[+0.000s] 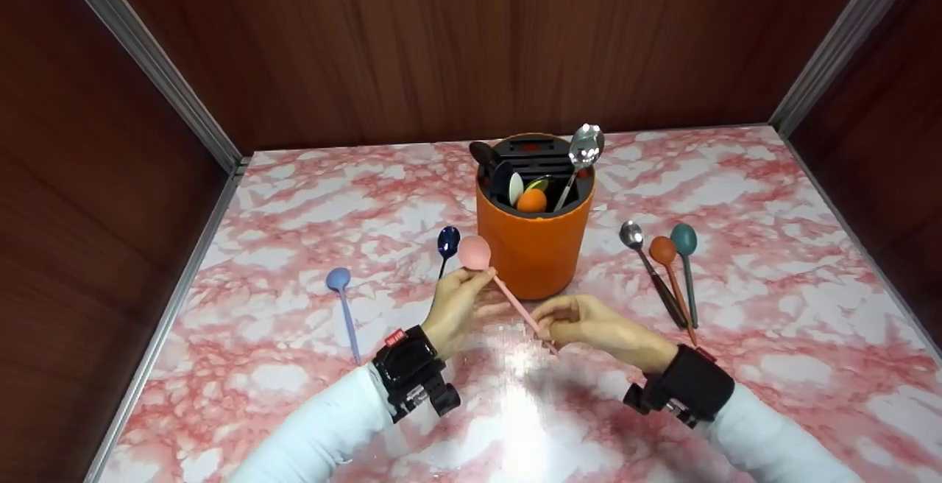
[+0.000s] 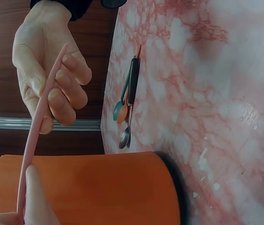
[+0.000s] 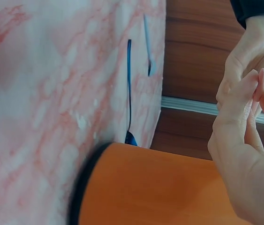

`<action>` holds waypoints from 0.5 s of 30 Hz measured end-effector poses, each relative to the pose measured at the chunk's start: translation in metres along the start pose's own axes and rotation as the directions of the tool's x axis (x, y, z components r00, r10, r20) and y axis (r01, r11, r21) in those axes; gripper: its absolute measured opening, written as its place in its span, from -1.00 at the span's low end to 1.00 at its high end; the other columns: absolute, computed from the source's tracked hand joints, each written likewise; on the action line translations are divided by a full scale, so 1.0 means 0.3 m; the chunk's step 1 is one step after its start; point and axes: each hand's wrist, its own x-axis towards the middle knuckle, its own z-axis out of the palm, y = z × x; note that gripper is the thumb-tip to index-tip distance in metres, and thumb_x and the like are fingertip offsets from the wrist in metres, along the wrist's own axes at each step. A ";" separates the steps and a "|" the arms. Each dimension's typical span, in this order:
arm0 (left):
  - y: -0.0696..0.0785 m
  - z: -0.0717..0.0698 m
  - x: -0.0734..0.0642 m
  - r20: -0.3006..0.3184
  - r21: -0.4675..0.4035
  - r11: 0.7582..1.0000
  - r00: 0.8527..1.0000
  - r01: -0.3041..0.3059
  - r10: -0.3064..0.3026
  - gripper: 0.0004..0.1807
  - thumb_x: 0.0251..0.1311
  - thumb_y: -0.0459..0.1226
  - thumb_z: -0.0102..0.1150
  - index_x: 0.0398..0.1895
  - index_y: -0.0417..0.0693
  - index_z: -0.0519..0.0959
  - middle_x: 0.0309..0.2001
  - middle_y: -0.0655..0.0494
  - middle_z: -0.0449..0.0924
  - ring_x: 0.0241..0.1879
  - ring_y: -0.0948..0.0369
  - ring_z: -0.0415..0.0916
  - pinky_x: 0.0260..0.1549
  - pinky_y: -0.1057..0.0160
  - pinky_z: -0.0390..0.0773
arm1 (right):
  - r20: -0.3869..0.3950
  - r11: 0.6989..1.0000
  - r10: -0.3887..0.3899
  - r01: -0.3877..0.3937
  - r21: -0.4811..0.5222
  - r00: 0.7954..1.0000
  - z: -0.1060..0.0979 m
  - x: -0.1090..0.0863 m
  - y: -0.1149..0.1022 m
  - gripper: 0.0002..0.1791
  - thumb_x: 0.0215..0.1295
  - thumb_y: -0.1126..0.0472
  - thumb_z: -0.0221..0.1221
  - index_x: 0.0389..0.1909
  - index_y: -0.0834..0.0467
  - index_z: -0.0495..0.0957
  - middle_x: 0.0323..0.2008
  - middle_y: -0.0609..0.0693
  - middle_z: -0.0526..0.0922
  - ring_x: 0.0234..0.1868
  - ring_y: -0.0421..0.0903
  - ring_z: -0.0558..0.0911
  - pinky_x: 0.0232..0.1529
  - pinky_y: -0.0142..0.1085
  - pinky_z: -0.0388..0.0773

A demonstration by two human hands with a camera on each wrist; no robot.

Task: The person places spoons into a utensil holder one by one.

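Observation:
A pink spoon (image 1: 475,253) is held slantwise in front of the orange utensil holder (image 1: 533,258), its bowl to the upper left. My left hand (image 1: 456,306) pinches it just below the bowl, between thumb and fingers. Near the far end of the handle, my right hand (image 1: 600,328) grips it with thumb and curled fingers. The left wrist view shows the handle (image 2: 34,129) running between both hands, its tip poking past the right fingers. In the right wrist view the right hand (image 3: 242,140) covers most of the spoon.
The holder contains a silver spoon (image 1: 586,146), an orange one (image 1: 531,201), a white one (image 1: 516,189) and dark ones. A dark blue spoon (image 1: 448,241) and a light blue spoon (image 1: 339,279) lie left; silver (image 1: 631,234), rust-orange (image 1: 662,249) and teal (image 1: 684,238) spoons lie right.

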 end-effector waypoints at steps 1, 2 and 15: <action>0.006 0.002 0.000 0.001 -0.002 1.000 1.000 -0.003 0.003 -0.80 0.42 -0.43 -0.03 -0.05 -0.48 0.39 -0.38 0.04 0.55 -0.43 0.26 0.60 -0.12 0.13 0.75 | -0.004 1.000 -0.004 0.004 -0.003 1.000 -0.001 0.001 -0.006 -0.67 0.36 0.29 0.14 0.07 0.36 0.52 -0.24 -0.01 0.64 -0.27 -0.20 0.56 -0.13 -0.36 0.60; 0.013 0.005 0.000 0.000 -0.004 1.000 1.000 -0.005 0.005 -0.81 0.42 -0.43 -0.03 -0.06 -0.47 0.39 -0.38 0.04 0.55 -0.43 0.25 0.60 -0.13 0.12 0.75 | -0.006 1.000 -0.013 0.013 -0.007 1.000 -0.003 0.002 -0.011 -0.67 0.35 0.30 0.13 0.07 0.37 0.52 -0.25 -0.01 0.64 -0.27 -0.21 0.56 -0.14 -0.37 0.60; 0.097 0.034 -0.011 0.005 0.006 0.998 0.998 -0.055 0.055 -0.89 0.42 -0.45 -0.05 -0.15 -0.41 0.42 -0.39 0.04 0.54 -0.47 0.27 0.57 -0.24 0.20 0.76 | -0.037 0.997 -0.008 0.005 -0.075 0.999 -0.018 -0.001 -0.090 -0.66 0.38 0.20 0.18 0.08 0.29 0.54 -0.26 -0.11 0.65 -0.27 -0.21 0.56 -0.10 -0.34 0.58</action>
